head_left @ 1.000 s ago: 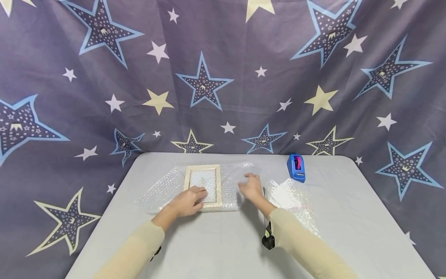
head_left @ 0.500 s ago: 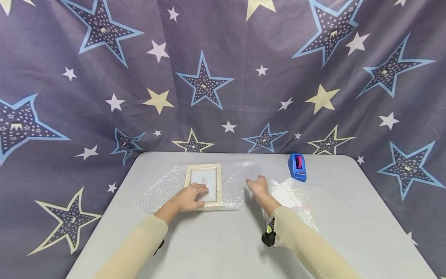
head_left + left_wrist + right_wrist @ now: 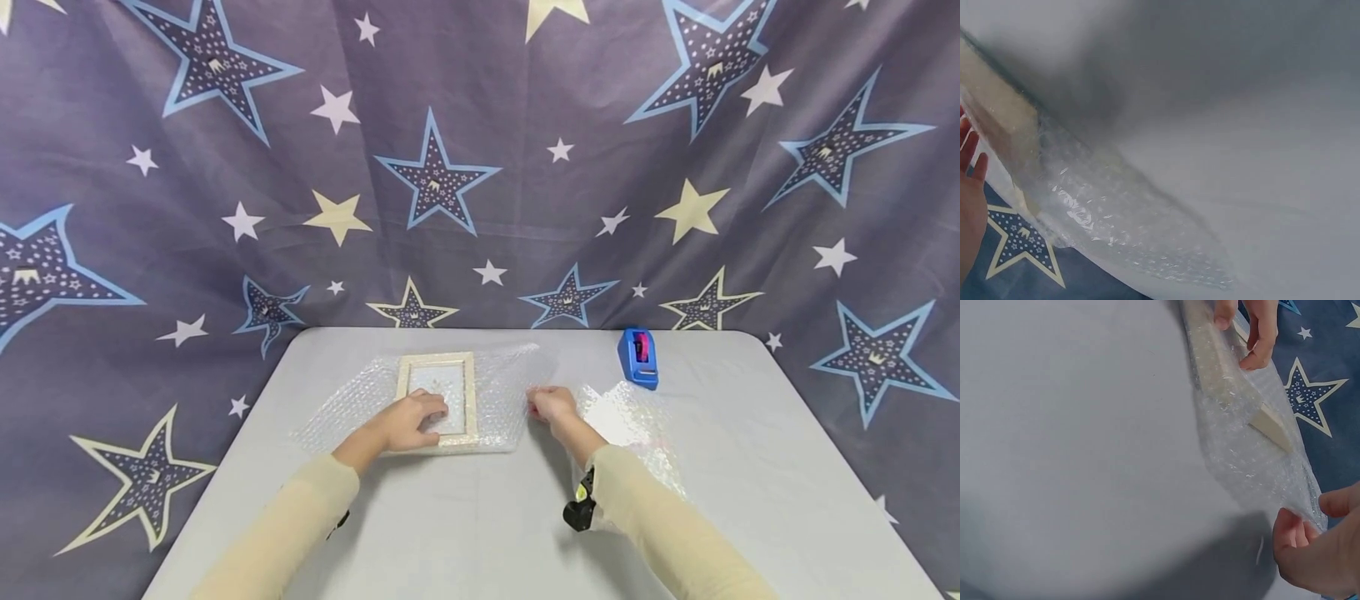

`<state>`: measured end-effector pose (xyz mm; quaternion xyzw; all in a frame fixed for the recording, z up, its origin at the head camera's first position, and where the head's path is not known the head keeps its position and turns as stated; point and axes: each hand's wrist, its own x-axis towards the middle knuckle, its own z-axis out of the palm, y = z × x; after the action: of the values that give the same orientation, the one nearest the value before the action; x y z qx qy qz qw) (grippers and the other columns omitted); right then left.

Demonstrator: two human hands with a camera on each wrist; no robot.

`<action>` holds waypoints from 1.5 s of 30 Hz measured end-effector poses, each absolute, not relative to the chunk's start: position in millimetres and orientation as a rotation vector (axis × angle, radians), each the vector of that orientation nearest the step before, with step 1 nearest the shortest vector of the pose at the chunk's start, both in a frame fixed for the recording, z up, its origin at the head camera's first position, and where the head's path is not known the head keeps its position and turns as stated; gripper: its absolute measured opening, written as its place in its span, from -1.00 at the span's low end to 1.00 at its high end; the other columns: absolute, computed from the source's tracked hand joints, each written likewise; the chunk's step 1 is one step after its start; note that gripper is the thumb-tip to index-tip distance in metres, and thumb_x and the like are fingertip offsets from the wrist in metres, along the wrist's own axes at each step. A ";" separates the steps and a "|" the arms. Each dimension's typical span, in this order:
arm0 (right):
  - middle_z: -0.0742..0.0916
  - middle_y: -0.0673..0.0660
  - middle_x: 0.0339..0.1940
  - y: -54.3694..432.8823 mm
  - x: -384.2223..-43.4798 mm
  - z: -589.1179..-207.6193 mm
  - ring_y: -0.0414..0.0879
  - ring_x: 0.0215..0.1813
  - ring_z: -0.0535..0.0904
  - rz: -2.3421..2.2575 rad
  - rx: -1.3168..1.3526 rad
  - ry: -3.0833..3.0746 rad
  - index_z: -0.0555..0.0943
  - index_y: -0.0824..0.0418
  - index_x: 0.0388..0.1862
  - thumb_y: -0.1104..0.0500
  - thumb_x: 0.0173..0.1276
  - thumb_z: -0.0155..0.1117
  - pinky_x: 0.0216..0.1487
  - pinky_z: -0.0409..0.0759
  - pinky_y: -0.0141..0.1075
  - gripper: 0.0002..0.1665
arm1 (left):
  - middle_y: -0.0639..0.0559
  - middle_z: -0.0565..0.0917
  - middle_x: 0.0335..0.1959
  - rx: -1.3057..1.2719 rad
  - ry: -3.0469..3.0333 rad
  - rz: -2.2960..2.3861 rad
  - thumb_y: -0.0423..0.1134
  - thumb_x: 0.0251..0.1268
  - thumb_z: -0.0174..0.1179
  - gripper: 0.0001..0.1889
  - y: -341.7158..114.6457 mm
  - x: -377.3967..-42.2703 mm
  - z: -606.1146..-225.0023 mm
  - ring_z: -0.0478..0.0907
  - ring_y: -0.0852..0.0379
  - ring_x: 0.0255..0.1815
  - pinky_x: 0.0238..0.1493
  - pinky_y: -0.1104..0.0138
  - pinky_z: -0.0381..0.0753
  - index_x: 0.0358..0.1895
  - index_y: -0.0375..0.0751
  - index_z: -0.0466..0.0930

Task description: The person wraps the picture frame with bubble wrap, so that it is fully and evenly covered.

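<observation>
A cream picture frame lies on a sheet of bubble wrap, which spreads out to both sides of it. My left hand rests on the lower left of the frame, fingers over the glass and thumb near the bottom edge. At the wrap's right edge, my right hand pinches the plastic with curled fingers. The right wrist view has this hand at the wrap's corner. In the left wrist view, a slanting tail of bubble wrap reaches out past the frame's side.
A blue tape dispenser with a pink core stands at the back right of the white table. Another clear plastic piece lies right of the right hand, partly behind its forearm. A star-patterned curtain hangs behind the table.
My right hand has shifted slightly right to the wrap's edge, and its fingers have curled onto it. My left hand has stayed on the frame, moving only slightly.
</observation>
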<state>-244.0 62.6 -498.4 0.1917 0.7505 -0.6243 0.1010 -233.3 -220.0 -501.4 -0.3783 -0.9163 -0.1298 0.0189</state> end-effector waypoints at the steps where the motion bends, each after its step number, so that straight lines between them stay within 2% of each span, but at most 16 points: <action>1: 0.60 0.01 -0.51 62.3 -243.9 -498.4 -0.25 -0.48 0.52 -1.854 0.573 2.208 0.58 0.50 -0.03 0.30 0.31 0.16 -0.33 0.66 -0.45 -0.67 | -0.02 0.67 -0.01 -1.171 -2.844 -0.395 -0.12 0.04 0.23 -0.59 -220.1 -232.8 -501.7 0.55 0.01 0.06 0.19 0.17 0.56 0.00 -0.20 0.61; 5: 0.62 0.01 -0.51 62.8 -245.1 -498.7 -0.26 -0.48 0.53 -1.898 0.569 2.194 0.58 0.51 -0.04 0.33 0.31 0.15 -0.33 0.66 -0.45 -0.69 | -0.08 0.63 0.08 -1.139 -2.857 -0.392 -0.13 0.11 0.20 -0.60 -219.9 -229.9 -502.7 0.53 -0.07 0.21 0.32 0.12 0.50 0.03 -0.20 0.60; 15: 0.69 0.10 -0.38 62.5 -245.3 -499.6 -0.24 -0.40 0.59 -1.929 0.575 2.161 0.55 0.52 0.03 0.32 0.34 0.13 -0.27 0.70 -0.44 -0.65 | -0.10 0.56 0.22 -1.130 -2.849 -0.399 -0.09 0.24 0.14 -0.53 -226.9 -221.7 -509.7 0.54 -0.06 0.24 0.30 0.12 0.52 0.18 -0.22 0.52; 21: 0.68 0.11 -0.37 62.5 -245.0 -501.7 -0.22 -0.37 0.59 -1.924 0.569 2.153 0.54 0.53 0.03 0.33 0.35 0.12 -0.22 0.72 -0.41 -0.66 | -0.18 0.47 0.34 -1.081 -2.898 -0.405 -0.05 0.29 0.11 -0.43 -230.0 -218.7 -513.4 0.44 -0.12 0.35 0.38 0.07 0.43 0.32 -0.24 0.39; 26: 0.67 0.10 -0.40 62.8 -245.1 -499.1 -0.22 -0.39 0.59 -1.940 0.579 2.135 0.53 0.53 0.04 0.33 0.34 0.12 -0.23 0.71 -0.41 -0.65 | -0.15 0.41 0.40 -1.083 -2.933 -0.382 -0.03 0.34 0.07 -0.41 -230.5 -218.2 -512.2 0.36 -0.10 0.42 0.43 0.05 0.36 0.37 -0.22 0.33; 29: 0.70 0.17 -0.28 62.0 -244.8 -496.8 -0.23 -0.37 0.59 -1.936 0.578 2.137 0.53 0.52 0.07 0.33 0.34 0.13 -0.22 0.71 -0.43 -0.63 | -0.13 0.37 0.43 -1.087 -2.956 -0.363 -0.02 0.38 0.03 -0.43 -230.8 -217.2 -511.0 0.32 -0.09 0.45 0.44 0.05 0.35 0.39 -0.20 0.33; 33: 0.70 0.30 0.00 58.4 -243.0 -493.1 -0.27 -0.38 0.58 -1.938 0.562 2.170 0.54 0.47 0.10 0.34 0.32 0.17 -0.23 0.69 -0.45 -0.62 | -0.12 0.35 0.44 -1.096 -2.958 -0.345 -0.02 0.41 0.01 -0.43 -230.9 -216.3 -510.8 0.31 -0.08 0.46 0.44 0.05 0.35 0.39 -0.21 0.31; 35: 0.69 0.30 0.04 55.4 -242.2 -491.5 -0.29 -0.41 0.57 -1.942 0.550 2.210 0.56 0.45 0.08 0.34 0.30 0.19 -0.22 0.69 -0.42 -0.62 | -0.12 0.36 0.44 -1.103 -2.948 -0.333 -0.02 0.41 0.00 -0.43 -230.8 -216.5 -511.7 0.31 -0.08 0.46 0.44 0.06 0.35 0.40 -0.21 0.31; 37: 0.72 0.27 -0.04 51.5 -242.0 -489.7 -0.30 -0.44 0.57 -1.958 0.532 2.266 0.58 0.44 0.04 0.34 0.27 0.21 -0.21 0.70 -0.38 -0.64 | -0.12 0.36 0.43 -1.108 -2.932 -0.317 -0.02 0.41 0.01 -0.43 -230.9 -216.9 -512.9 0.32 -0.08 0.45 0.43 0.05 0.36 0.39 -0.21 0.31; 42: 0.71 0.11 -0.39 41.2 -241.2 -482.3 -0.32 -0.49 0.55 -2.011 0.487 2.374 0.64 0.42 -0.05 0.41 0.13 0.20 -0.28 0.73 -0.40 -0.64 | -0.14 0.39 0.41 -1.107 -2.905 -0.332 -0.04 0.39 0.03 -0.44 -230.7 -217.3 -514.9 0.35 -0.10 0.43 0.41 0.05 0.38 0.38 -0.23 0.33; 45: 0.70 0.08 -0.42 36.2 -240.7 -478.9 -0.33 -0.49 0.54 -2.040 0.468 2.391 0.66 0.41 -0.07 0.45 0.07 0.19 -0.32 0.72 -0.43 -0.61 | -0.15 0.41 0.40 -1.094 -2.894 -0.364 -0.06 0.36 0.05 -0.44 -230.6 -217.1 -515.8 0.37 -0.10 0.42 0.41 0.05 0.39 0.36 -0.23 0.36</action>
<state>-240.7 36.2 -478.9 0.1471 0.7523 -0.6419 -0.0181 -217.1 -230.6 -515.8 -0.3511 -0.9289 -0.1167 0.0131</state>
